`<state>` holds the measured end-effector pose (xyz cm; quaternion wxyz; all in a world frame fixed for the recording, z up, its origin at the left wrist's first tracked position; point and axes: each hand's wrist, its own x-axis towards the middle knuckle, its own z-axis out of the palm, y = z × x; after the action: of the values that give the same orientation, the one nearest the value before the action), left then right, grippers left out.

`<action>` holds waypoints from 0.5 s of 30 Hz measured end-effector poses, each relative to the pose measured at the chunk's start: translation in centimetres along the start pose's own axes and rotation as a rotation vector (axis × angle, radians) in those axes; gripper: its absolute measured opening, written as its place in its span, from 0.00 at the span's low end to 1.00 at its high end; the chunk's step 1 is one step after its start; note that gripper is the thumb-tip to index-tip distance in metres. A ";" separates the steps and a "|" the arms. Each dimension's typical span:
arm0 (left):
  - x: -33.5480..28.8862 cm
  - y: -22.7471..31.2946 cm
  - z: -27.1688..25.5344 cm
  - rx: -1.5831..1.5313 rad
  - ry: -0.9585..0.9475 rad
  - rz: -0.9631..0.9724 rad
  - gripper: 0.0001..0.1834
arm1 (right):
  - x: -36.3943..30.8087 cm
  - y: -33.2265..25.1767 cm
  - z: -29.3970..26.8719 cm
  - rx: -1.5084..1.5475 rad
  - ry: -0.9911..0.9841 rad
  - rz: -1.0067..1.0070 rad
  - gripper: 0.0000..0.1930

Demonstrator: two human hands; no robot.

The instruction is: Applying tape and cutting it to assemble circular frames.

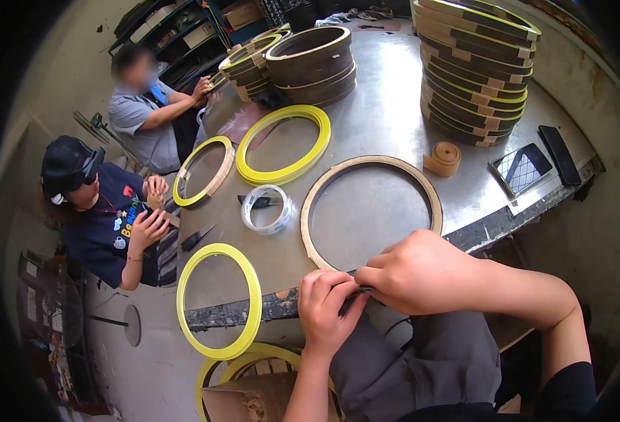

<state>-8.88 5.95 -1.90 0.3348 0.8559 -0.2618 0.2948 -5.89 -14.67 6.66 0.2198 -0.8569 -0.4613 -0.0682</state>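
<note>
My left hand (329, 309) and my right hand (415, 276) meet at the near side of a ring wrapped in tan strip (305, 221), which lies on the metal table. Both are closed, fingertips pinched together over a small dark piece (366, 288). The fingers cover most of that piece, and I cannot tell whether it is part of the ring. Left of the ring stands a roll of clear tape (271, 231). A coiled roll of brown paper tape (445, 160) sits beyond its right side.
Yellow rings (255, 299) lie to the left, one overhanging the table edge (278, 304). Tall ring stacks (475, 84) stand at the back. A phone (521, 170) and black case (560, 156) lie right. A pointed tool (194, 239) lies near two co-workers (99, 204). An open carton (243, 401) is below.
</note>
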 end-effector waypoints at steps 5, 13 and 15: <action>0.7 0.4 -0.2 -0.022 -0.009 -0.089 0.14 | 0.2 -0.3 0.5 0.018 0.046 0.026 0.06; 0.7 -0.1 0.2 0.034 -0.020 -0.018 0.15 | -2.0 0.5 -0.1 0.188 0.206 0.207 0.09; 0.4 0.0 0.6 0.076 0.021 0.057 0.15 | -2.7 0.6 -0.2 0.279 0.355 0.301 0.06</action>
<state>-8.38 5.44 -1.94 0.2961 0.8571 -0.2711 0.3227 -6.86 -17.12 5.83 0.4212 -0.8517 -0.2877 -0.1198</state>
